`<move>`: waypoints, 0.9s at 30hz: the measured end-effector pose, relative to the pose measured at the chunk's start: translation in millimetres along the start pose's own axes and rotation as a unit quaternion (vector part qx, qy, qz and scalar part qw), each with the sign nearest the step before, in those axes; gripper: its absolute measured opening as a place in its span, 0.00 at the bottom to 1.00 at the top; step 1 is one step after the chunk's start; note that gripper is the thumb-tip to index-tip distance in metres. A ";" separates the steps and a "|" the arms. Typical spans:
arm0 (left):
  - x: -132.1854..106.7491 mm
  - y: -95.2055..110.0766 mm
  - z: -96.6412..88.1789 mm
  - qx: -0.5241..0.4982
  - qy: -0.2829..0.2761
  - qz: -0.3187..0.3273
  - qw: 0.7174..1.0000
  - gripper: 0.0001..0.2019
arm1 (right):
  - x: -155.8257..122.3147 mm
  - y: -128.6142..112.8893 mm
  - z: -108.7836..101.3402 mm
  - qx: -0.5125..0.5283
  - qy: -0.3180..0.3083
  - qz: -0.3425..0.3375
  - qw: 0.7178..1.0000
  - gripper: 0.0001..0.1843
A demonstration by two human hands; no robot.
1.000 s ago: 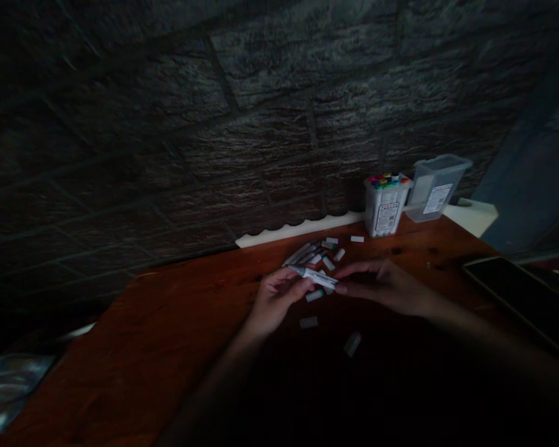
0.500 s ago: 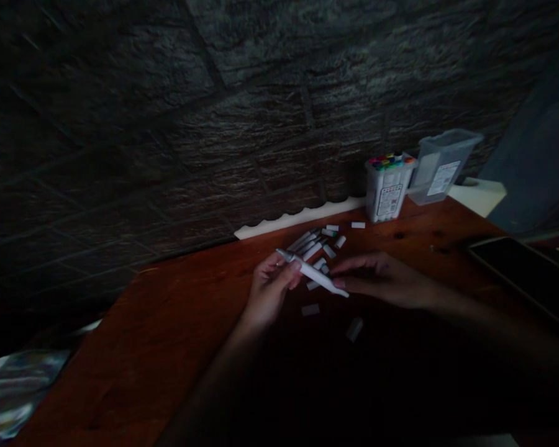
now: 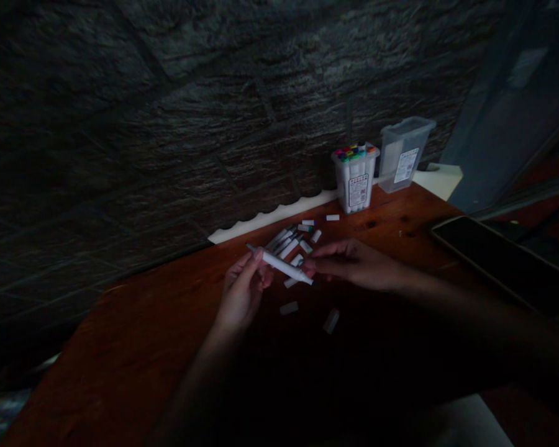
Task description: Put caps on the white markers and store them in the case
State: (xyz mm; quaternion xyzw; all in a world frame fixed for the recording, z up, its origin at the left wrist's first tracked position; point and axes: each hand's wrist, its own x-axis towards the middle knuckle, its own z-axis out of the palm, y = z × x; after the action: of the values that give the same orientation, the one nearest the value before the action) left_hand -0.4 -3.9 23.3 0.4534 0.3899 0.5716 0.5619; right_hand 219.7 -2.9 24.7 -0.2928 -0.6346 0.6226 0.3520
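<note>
I'm pinching a white marker [image 3: 285, 267] in the left hand [image 3: 242, 290]; the right hand [image 3: 354, 264], whose hold I cannot tell, is crowding its near end, risking a dislodging bump.

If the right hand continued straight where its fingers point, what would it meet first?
Probably the white marker held in the left hand; depth is unclear, so the right fingers may be touching it.
</note>
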 end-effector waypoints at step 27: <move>-7.2 10.0 5.9 -0.014 0.056 -0.003 0.998 0.11 | 0.0 5.4 10.8 0.037 -0.042 0.017 0.998 0.14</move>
State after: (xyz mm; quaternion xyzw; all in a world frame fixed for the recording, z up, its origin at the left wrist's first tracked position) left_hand 2.1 -12.0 33.9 0.4116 0.4140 0.6000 0.5469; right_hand 210.7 -8.9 19.6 -0.2637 -0.6205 0.6633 0.3247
